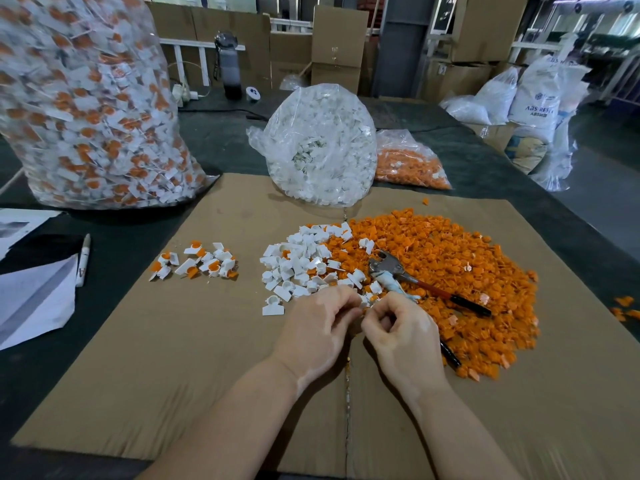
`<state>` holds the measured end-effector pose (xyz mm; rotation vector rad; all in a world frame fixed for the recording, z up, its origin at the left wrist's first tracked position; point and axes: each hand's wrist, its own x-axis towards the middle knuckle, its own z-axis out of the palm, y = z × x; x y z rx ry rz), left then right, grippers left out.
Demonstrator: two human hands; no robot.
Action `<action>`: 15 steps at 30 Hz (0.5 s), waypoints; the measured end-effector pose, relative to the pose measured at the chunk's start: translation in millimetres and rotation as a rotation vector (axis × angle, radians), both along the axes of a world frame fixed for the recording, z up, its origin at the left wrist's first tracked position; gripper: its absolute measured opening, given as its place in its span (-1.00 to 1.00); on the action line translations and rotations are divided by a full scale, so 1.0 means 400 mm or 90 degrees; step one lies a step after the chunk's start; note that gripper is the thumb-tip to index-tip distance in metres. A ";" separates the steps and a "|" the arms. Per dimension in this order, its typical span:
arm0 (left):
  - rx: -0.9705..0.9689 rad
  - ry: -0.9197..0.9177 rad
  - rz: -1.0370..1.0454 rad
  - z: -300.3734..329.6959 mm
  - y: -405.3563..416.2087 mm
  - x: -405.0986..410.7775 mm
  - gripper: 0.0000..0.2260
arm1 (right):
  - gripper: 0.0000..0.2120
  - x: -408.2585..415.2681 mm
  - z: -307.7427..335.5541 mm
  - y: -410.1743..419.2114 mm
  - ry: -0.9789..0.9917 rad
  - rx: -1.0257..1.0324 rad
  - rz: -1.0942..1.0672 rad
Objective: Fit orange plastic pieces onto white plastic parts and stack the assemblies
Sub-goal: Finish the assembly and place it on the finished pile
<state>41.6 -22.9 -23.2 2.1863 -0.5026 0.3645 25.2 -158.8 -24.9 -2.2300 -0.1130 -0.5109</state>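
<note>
Head view: pliers (408, 276) atop orange pieces (450, 271)

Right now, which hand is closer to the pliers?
The right hand. It sits just below the pliers, nearly touching their handle. The left hand is farther off, on the right hand's other side.

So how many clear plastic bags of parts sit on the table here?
3. A big bag of finished assemblies at far left, a bag of white parts in the middle, a bag of orange pieces just right of it. More may be hidden.
</note>
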 end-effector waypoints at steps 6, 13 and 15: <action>-0.312 0.284 0.030 0.004 0.004 0.013 -0.90 | -0.88 0.008 0.001 0.005 0.006 0.083 0.023; -0.396 0.292 -0.004 0.002 0.010 0.017 -0.83 | -0.77 0.005 0.003 0.008 -0.075 0.024 0.052; -0.374 0.283 -0.014 0.000 0.013 0.018 -0.84 | -0.75 0.006 0.007 0.008 -0.082 0.003 0.067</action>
